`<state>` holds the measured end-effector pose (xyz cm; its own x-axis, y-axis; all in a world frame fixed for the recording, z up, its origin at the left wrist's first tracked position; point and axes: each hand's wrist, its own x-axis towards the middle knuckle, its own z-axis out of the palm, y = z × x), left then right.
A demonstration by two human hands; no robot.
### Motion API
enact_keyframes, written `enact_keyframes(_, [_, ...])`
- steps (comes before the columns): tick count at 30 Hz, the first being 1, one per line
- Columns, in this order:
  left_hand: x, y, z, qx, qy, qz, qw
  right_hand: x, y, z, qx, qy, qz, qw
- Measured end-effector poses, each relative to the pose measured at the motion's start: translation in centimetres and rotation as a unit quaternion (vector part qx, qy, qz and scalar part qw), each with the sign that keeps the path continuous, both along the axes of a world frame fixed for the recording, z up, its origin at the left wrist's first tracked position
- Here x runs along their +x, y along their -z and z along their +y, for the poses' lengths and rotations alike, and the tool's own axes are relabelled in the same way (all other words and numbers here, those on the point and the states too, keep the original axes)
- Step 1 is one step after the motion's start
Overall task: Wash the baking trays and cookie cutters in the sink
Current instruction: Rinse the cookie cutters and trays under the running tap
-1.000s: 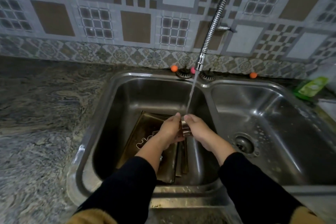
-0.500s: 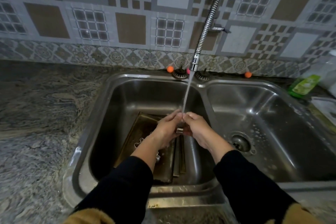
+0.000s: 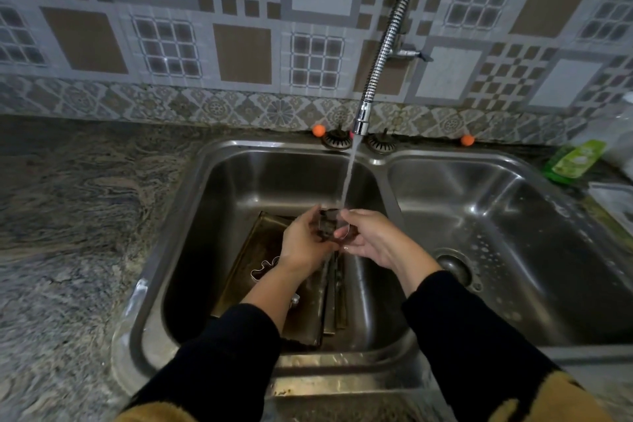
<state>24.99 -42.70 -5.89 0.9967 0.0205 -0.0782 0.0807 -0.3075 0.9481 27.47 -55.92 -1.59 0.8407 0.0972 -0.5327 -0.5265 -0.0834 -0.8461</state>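
Both hands meet over the left basin of the steel double sink, right under the stream of water falling from the flexible spring tap. The left hand has its fingers curled round a small metal cookie cutter, gripping it from the left, while the right hand pinches its right edge between thumb and fingertips (the cutter's exact shape is hard to make out through the water). Below the hands, several dark baking trays lie stacked and tilted in the left basin, and another cutter, wavy in outline, lies on the top tray just beside the left wrist. The right basin shows soap bubbles near its drain. A green bottle lies on the desk at the far right
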Motion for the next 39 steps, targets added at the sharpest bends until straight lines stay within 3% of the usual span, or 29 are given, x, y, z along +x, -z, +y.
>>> enact_keyframes(3, [-0.3,-0.8,0.3,-0.054,0.033,0.069,0.996,-0.3,0.4,-0.2,0.011,-0.004,-0.022,1.000])
enact_keyframes(7, [0.0,-1.2,0.0,-0.126,-0.001,0.142,0.982,-0.6,0.9,-0.8,-0.039,-0.027,-0.068,0.997])
enact_keyframes(13, [0.7,-0.9,-0.1,-0.099,-0.065,0.052,0.992,-0.9,1.4,-1.7,-0.038,-0.076,-0.036,0.996])
enact_keyframes(17, [1.0,-1.6,-0.7,-0.075,-0.080,0.005,0.994,-1.3,0.3,-1.8,0.128,-0.051,0.010,0.990])
enact_keyframes(20, [1.0,-2.3,-1.1,-0.051,-0.066,-0.029,0.996,-0.6,-0.1,-1.9,0.154,-0.034,0.010,0.987])
enact_keyframes(23, [0.7,-3.0,-1.1,-0.145,-0.041,-0.005,0.989,0.2,0.2,-2.4,0.115,-0.013,-0.012,0.993])
enact_keyframes(25, [0.9,-3.6,-1.6,-0.262,-0.043,0.041,0.963,0.3,0.6,-2.4,0.023,-0.019,-0.072,0.997])
enact_keyframes(27, [1.4,-4.1,-2.6,-0.304,-0.062,0.068,0.948,0.2,0.9,-2.2,-0.094,-0.041,-0.161,0.982])
enact_keyframes(29, [2.1,-4.2,-3.9,-0.264,-0.081,0.086,0.957,0.0,1.1,-2.5,-0.215,-0.096,-0.269,0.934])
enact_keyframes(31, [2.6,-4.0,-5.5,-0.231,-0.105,0.095,0.963,0.1,0.9,-3.9,-0.332,-0.147,-0.351,0.863])
enact_keyframes(34, [3.1,-3.7,-8.3,-0.227,-0.106,0.095,0.963,0.7,0.1,-7.6,-0.432,-0.161,-0.411,0.786])
enact_keyframes(35, [3.4,-3.2,-9.1,-0.200,-0.092,0.085,0.972,1.1,0.2,-9.2,-0.444,-0.155,-0.406,0.784])
enact_keyframes(37, [3.9,-2.3,-10.6,-0.021,-0.041,0.036,0.998,2.0,0.9,-12.7,-0.452,-0.131,-0.355,0.808])
enact_keyframes(39, [4.1,-1.5,-12.0,0.150,0.043,-0.020,0.988,3.2,2.6,-16.4,-0.447,-0.099,-0.266,0.848])
